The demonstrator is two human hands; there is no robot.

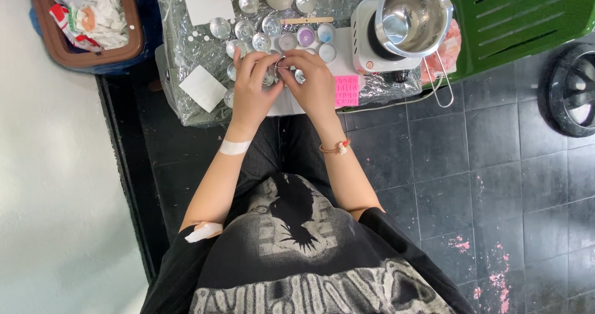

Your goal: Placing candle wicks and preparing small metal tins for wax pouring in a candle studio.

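Seen from the head camera, both hands meet just above the middle of the frame, over the near edge of a low table wrapped in clear plastic film (pixel 186 54). The left hand (pixel 253 91) and the right hand (pixel 315 85) pinch a small clear glass cup (pixel 277 71) between their fingertips; the fingers of both are curled closed around it. Only a sliver of the cup's rim and glassy side shows, the rest being hidden by the fingers, so its contents cannot be made out.

Above the hands, in the upper middle of the frame, lie rows of small round tealight cups (pixel 260 32); some look clear, one holds purple wax (pixel 306 36), others pale blue or white. A wooden stick (pixel 307 20) lies beside them. To the upper right a steel pouring pot (pixel 412 17) sits on a white hotplate (pixel 372 54); its inside looks shiny, contents unclear. A pink mould (pixel 346 91) lies right of the hands. In the upper left corner a brown bin (pixel 133 41), cut off by the frame, holds crumpled paper.
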